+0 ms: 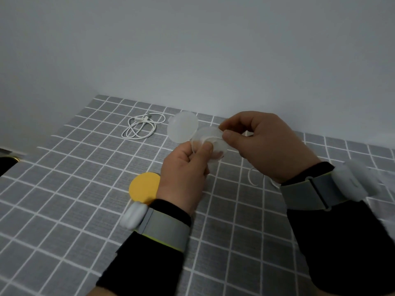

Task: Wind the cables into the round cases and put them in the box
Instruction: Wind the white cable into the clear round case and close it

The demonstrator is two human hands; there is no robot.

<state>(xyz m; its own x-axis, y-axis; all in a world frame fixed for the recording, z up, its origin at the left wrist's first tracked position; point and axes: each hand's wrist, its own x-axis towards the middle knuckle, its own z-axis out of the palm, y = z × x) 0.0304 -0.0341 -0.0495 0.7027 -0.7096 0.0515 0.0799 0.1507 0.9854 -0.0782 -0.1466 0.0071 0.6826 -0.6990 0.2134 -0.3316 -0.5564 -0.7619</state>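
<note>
Left hand (183, 174) and right hand (267, 146) both pinch a translucent round case (206, 136), seemingly hinged open; a white cable (141, 128) lies coiled on the checked table (64, 210).

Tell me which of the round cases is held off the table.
The clear case, pinched between the left hand and the right hand. The frosted white case lies on the table behind it; the yellow case lies by the left wrist.

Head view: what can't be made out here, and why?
Head view throughout.
Translucent round plastic case: left hand and right hand partly cover it; contents unclear.
Yellow round disc: part hidden behind the left wrist.
Thin white cable: mostly behind the right wrist.
Black object: cut off by left edge.
Box: outside the frame.
</note>
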